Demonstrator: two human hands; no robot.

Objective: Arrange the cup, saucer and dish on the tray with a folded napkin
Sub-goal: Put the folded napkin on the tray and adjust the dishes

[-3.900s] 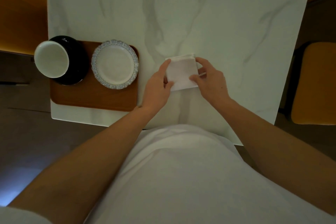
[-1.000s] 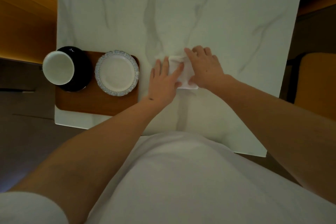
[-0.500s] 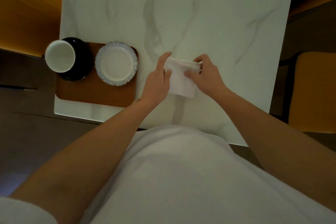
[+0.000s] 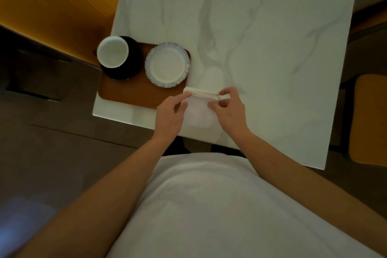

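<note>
A folded white napkin [image 4: 199,109] hangs between both hands, lifted just above the marble table [image 4: 261,37] near its front edge. My left hand [image 4: 170,115] pinches its left top corner, and my right hand [image 4: 229,111] pinches the right top corner. To the left lies a brown wooden tray [image 4: 134,93]. On the tray stand a white cup [image 4: 113,51] on a black saucer [image 4: 130,69], and a white dish with a blue patterned rim [image 4: 167,65]. The napkin's left corner is over the tray's right edge.
An orange chair seat [image 4: 368,119] stands at the right of the table. Wooden panelling [image 4: 52,2] fills the upper left. The dark floor [image 4: 52,142] lies below the table's left front corner. My white shirt fills the lower view.
The napkin was pressed flat on the table a second ago. Both hands have since lifted it by its top corners and carried it left toward the tray.
</note>
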